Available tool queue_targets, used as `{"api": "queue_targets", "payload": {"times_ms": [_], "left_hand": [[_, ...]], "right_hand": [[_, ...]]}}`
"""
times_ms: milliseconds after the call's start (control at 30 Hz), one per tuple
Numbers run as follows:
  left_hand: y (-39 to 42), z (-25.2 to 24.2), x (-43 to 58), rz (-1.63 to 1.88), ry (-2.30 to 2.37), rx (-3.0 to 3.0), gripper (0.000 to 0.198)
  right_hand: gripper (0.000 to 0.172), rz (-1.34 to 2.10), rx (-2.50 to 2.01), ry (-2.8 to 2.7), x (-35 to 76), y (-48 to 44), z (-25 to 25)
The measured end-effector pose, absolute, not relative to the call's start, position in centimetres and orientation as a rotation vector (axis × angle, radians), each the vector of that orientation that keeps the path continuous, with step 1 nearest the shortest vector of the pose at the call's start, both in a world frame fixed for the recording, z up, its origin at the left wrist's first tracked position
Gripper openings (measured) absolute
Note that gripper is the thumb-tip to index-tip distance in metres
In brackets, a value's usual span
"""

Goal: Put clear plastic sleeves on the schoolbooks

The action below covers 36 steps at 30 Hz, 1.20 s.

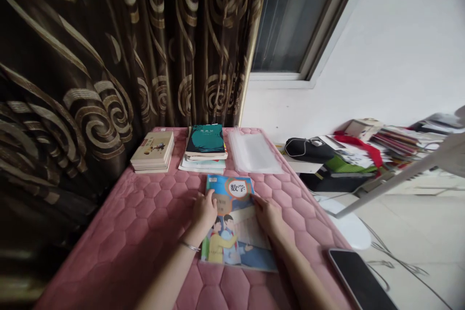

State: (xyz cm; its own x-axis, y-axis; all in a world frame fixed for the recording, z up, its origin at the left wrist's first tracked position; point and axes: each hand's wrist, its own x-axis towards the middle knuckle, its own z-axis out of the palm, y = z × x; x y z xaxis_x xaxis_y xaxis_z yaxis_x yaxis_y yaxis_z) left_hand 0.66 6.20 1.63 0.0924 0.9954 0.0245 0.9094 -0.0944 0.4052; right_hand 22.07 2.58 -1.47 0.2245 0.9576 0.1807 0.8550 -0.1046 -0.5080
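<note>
A colourful schoolbook (236, 232) with cartoon children on its cover lies flat on the pink quilted cloth (145, 232). My left hand (204, 211) rests on the book's left edge, fingers curled over it. At the book's right edge lies my right hand (268, 216), fingers pressed on the cover. A thin bracelet circles my left wrist.
Behind the book stand a stack of tan books (153, 151), a stack topped by a dark green book (205, 140), and clear plastic sleeves (253, 152). A dark phone (359, 278) lies at the right front. A brown curtain (109, 58) hangs left; clutter (356, 155) fills the right.
</note>
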Motion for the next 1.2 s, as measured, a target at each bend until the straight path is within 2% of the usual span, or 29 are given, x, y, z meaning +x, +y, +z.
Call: {"api": "queue_targets", "payload": {"times_ms": [233, 367, 533, 733, 900, 1000, 1200], "left_hand": [[6.5, 0.7, 0.0, 0.627, 1.729, 2.081, 0.039], [6.2, 0.9, -2.1, 0.501, 1.849, 2.264, 0.039], [4.2, -0.3, -1.0, 0.369, 2.086, 2.416, 0.048], [2.1, -2.7, 2.5, 0.433, 1.705, 2.679, 0.06], [0.5, -1.9, 3.5, 0.383, 1.602, 2.631, 0.06], [-2.5, -1.5, 4.2, 0.332, 1.298, 2.708, 0.059], [-6.3, -2.0, 5.2, 0.38, 1.072, 2.805, 0.066]], "right_hand": [[0.041, 0.429, -1.949, -1.665, 21.4, 2.4, -0.2], [0.04, 0.419, -1.983, -1.689, 20.0, 2.3, -0.5], [0.04, 0.367, -2.084, -1.737, 19.2, 2.3, -0.8], [0.042, 0.385, -2.068, -1.765, 19.7, 2.3, -0.9], [0.044, 0.382, -2.056, -1.807, 19.9, 2.3, -1.0], [0.046, 0.329, -2.103, -1.849, 19.9, 2.4, -0.9], [0.045, 0.261, -1.992, -1.983, 20.4, 1.9, -1.3]]}}
